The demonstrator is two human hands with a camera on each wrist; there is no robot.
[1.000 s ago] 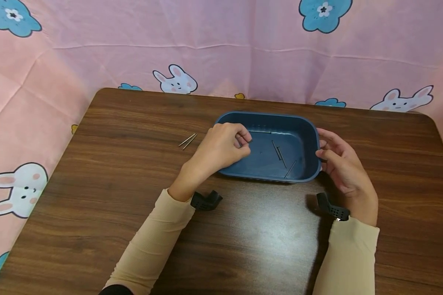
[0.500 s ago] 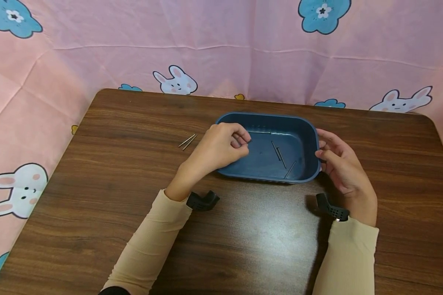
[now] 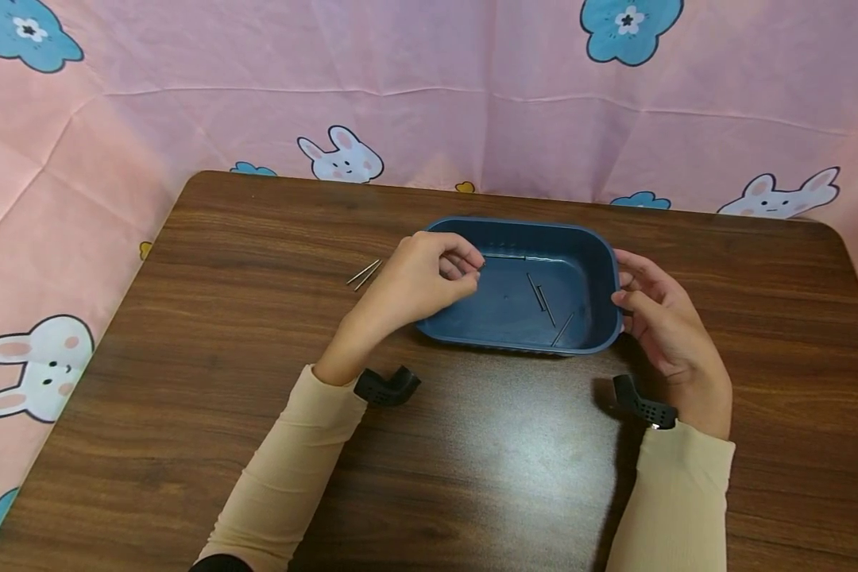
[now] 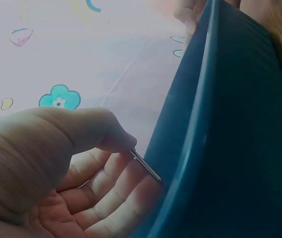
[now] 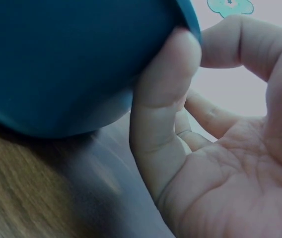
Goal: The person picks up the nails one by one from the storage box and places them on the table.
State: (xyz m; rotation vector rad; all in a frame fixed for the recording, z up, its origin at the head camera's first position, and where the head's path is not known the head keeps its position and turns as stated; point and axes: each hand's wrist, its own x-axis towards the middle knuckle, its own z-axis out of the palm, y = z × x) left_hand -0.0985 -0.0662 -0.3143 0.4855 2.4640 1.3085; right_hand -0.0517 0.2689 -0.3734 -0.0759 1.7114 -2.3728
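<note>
A blue plastic bin (image 3: 500, 344) stands on the table with several thin metal nails (image 3: 546, 306) lying on its floor. Over the bin's left end, my left hand (image 3: 425, 278) pinches a nail (image 4: 146, 165) between thumb and fingers; the left wrist view shows it close beside the bin's rim. My right hand (image 3: 668, 330) grips the bin's right end, thumb at the rim and fingers curled around the outside. In the right wrist view the thumb (image 5: 161, 94) lies along the bin wall. Left of the bin, two more nails (image 3: 363, 272) lie on the table.
The brown wood-grain table (image 3: 186, 381) reaches back to a pink patterned cloth (image 3: 429, 63), which hangs behind it and along its left side. Each wrist wears a black camera mount (image 3: 388, 387) that juts out just in front of the bin.
My left hand has risen slightly and shifted a little left, with thumb and fingertips a bit farther apart. The right hand, the bin and the nails inside it have stayed put.
</note>
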